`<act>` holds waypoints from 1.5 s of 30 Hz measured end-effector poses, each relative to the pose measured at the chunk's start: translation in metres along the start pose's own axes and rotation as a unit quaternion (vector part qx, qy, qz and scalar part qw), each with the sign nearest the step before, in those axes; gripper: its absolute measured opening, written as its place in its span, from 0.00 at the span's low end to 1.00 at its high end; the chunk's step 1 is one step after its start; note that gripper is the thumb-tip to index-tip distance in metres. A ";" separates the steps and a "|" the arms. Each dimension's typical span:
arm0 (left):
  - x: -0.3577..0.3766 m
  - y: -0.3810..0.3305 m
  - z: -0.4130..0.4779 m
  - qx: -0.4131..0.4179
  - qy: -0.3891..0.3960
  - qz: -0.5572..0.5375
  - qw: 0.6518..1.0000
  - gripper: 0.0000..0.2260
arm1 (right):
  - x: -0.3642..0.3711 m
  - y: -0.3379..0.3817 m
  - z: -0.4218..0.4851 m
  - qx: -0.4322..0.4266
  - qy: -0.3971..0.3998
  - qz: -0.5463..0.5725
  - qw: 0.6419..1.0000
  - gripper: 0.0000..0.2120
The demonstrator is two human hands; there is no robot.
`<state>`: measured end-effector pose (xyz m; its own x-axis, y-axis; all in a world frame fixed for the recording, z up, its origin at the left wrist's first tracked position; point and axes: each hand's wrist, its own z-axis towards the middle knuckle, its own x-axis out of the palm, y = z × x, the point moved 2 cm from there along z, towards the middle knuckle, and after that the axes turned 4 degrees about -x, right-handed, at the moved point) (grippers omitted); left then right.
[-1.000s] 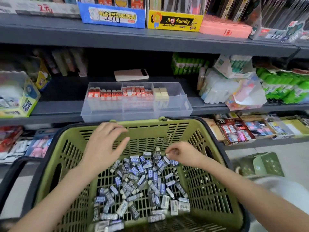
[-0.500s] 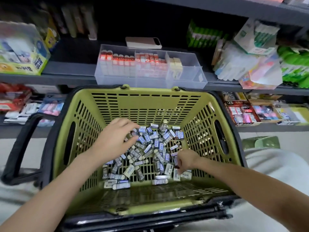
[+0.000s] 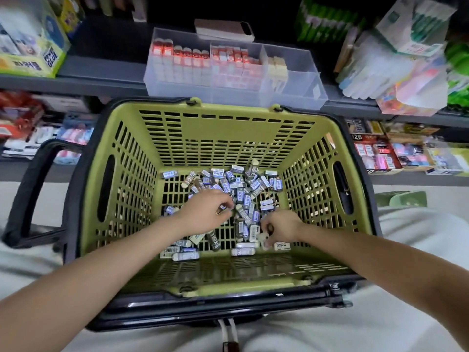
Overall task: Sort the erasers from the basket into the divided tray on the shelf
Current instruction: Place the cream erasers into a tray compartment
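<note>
A green basket (image 3: pixel 223 133) sits in front of me with several small wrapped erasers (image 3: pixel 243 189) heaped on its floor. My left hand (image 3: pixel 205 212) is down in the pile, its fingertips pinching an eraser near the middle. My right hand (image 3: pixel 279 228) is low at the pile's near right edge, fingers curled around a pale eraser. Behind the basket, on the grey shelf, stands the clear divided tray (image 3: pixel 304 82): red-topped erasers fill its left and middle compartments, a few cream ones stand in the right part.
A phone (image 3: pixel 224 29) lies on the shelf behind the tray. Boxed goods (image 3: pixel 30 54) stand at the left, packets (image 3: pixel 396 72) at the right. The basket's black handle (image 3: pixel 33 189) hangs down to the left. Lower shelves hold more stationery (image 3: pixel 375 153).
The view has tilted further down into the basket. Both hands moved nearer in the pile and their fingers have closed on erasers.
</note>
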<state>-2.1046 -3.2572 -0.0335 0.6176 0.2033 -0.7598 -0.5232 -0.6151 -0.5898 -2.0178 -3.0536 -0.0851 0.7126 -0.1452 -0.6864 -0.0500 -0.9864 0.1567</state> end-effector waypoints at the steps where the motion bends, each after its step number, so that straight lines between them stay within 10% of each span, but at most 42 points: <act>1: 0.003 -0.003 0.001 -0.022 0.011 -0.054 0.998 0.10 | -0.008 0.003 -0.001 -0.009 -0.018 0.040 0.999 0.10; 3: 0.010 -0.013 0.005 -0.090 0.056 -0.218 0.970 0.10 | -0.028 0.009 -0.004 -0.036 -0.035 0.221 0.974 0.06; 9: 0.032 -0.029 0.017 -0.255 0.142 -0.615 0.733 0.12 | -0.048 0.022 -0.009 -0.069 -0.021 0.552 0.831 0.08; 14: 0.036 -0.003 0.017 -0.285 0.109 -0.553 0.775 0.07 | -0.014 0.002 0.009 0.136 0.049 0.311 0.939 0.14; 19: 0.035 0.009 0.019 -0.317 0.119 -0.588 0.734 0.11 | 0.017 0.019 0.022 0.202 -0.030 0.324 0.924 0.17; 29: 0.045 0.013 0.020 -0.332 0.134 -0.547 0.757 0.07 | 0.016 0.031 0.016 0.228 -0.080 0.312 0.919 0.16; 35: 0.051 0.014 0.018 -0.325 0.165 -0.508 0.780 0.12 | -0.003 0.033 0.009 0.206 -0.015 0.524 0.826 0.22; 41: 0.052 0.004 0.015 -0.287 0.255 -0.561 0.734 0.21 | -0.029 0.031 -0.001 0.026 0.077 0.696 0.713 0.10; 45: 0.050 0.002 0.018 -0.289 0.211 -0.576 0.735 0.19 | -0.029 -0.001 -0.003 0.037 0.115 0.417 0.901 0.06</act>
<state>-2.0856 -3.2345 -0.0775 0.6459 0.6637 0.3772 0.7514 -0.4653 -0.4679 -2.0361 -3.0486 -0.0633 0.5311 -0.8265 -0.1864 -0.6753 -0.5458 0.4960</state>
